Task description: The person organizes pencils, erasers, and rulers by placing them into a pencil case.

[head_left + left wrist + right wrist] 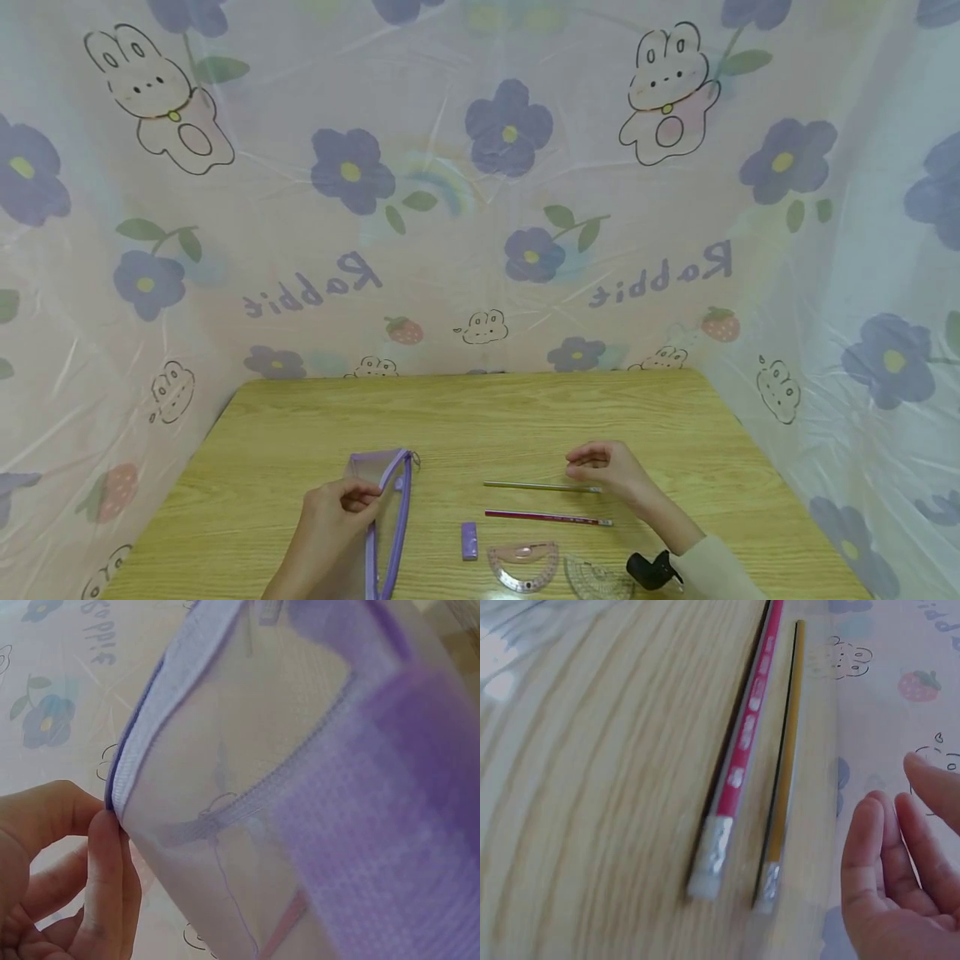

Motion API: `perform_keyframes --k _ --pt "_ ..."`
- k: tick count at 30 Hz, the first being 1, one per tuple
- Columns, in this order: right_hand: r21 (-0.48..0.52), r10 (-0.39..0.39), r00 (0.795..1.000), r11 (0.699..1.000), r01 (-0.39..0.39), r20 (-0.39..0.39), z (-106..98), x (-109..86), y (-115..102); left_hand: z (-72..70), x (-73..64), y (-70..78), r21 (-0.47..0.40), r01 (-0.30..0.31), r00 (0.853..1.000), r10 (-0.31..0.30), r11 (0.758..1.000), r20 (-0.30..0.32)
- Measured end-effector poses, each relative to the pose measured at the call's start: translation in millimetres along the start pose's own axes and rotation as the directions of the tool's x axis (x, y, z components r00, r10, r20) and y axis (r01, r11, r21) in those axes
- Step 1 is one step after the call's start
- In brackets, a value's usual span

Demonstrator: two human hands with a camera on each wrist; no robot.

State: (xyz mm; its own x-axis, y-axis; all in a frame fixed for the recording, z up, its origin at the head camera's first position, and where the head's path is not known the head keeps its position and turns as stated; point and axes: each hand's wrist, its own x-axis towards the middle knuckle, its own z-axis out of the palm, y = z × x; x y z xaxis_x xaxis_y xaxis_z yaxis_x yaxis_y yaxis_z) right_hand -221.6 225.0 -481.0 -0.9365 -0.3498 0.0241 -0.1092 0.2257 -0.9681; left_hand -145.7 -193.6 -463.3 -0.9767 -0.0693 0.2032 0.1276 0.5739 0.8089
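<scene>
My left hand (333, 521) pinches the edge of a see-through pencil case (403, 512) with purple trim, on the left side of the table. Up close in the left wrist view, thumb and fingers grip the zipper edge, and the case's mouth gapes. On the right, my right hand (613, 473) hovers by the eraser end of a yellow pencil (532, 485), its fingers relaxed and holding nothing. A red pencil (536, 517) lies parallel, nearer to me. Both pencils' white eraser tips point toward me in the right wrist view.
A purple block like an eraser (469, 542) lies between the case and a pinkish clear protractor (523, 585). Right of that are a clear fan-shaped protractor (597, 579) and a small black object (649, 570) near my right sleeve. Printed curtains (450, 242) hang around the wooden table (480, 417).
</scene>
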Motion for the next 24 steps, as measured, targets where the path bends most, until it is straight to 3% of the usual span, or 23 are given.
perform_keyframes --k 24 --pt "-0.047 0.031 0.999 0.998 -0.032 -0.018 -16.4 -8.5 20.1 -0.5 -1.3 2.9 -0.03 0.023 1.0 -0.023 0.999 0.013"
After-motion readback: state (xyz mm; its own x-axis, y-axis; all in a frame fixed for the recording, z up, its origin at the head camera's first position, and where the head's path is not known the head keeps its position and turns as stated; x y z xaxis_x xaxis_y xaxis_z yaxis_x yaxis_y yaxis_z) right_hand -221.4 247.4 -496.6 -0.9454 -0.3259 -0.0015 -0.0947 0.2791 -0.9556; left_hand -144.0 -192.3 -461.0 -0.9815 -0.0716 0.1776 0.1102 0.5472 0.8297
